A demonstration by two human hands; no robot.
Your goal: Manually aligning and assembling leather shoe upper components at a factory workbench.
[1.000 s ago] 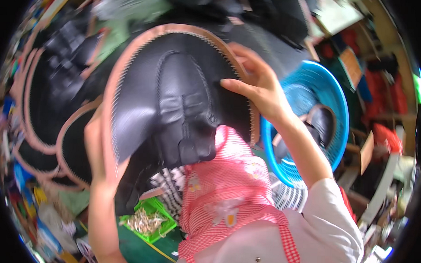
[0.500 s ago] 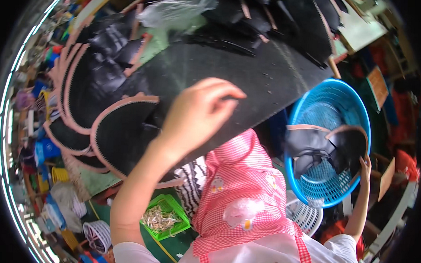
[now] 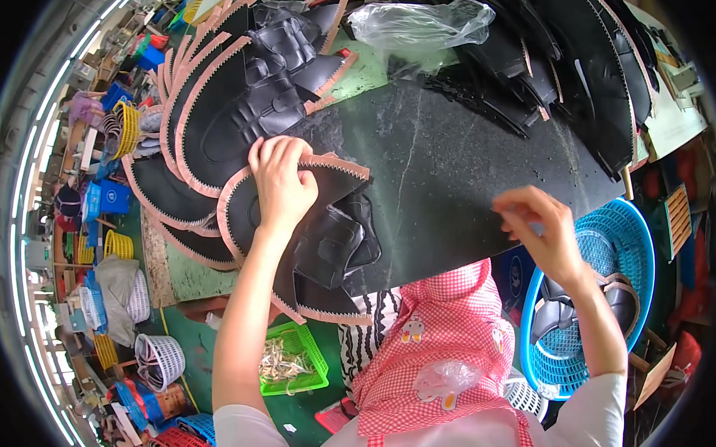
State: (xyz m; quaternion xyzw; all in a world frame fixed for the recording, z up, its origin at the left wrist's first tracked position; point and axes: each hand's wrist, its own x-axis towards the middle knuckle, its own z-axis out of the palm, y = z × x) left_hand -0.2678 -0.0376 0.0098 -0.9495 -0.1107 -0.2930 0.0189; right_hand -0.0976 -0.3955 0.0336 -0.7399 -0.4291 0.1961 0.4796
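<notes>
- Cluttered workshop floor, with bins and baskets, lies left of a black surface (image 3: pixel 454 168).
- On that surface's left part lies a black moulded piece (image 3: pixel 330 242) with a pink zigzag-stitched border, its curved end bulging left and its moulded folds toward the lower right; overlap hides its full outline.
- Left hand (image 3: pixel 284 181) rests on the piece's upper border, fingers bent; whether it pinches the edge cannot be told.
- Right hand (image 3: pixel 543 234) appears empty, fingers loosely curled, near the surface's right edge. The piece lies well to its left, so the left hand is nearer.
- Beside the right forearm, a blue basket (image 3: pixel 637 233) contains more black parts (image 3: pixel 552 313).
- Similar pieces (image 3: pixel 207 128) fan out beyond the left hand; a clear plastic bag (image 3: pixel 424 25) lies at the far side.
</notes>
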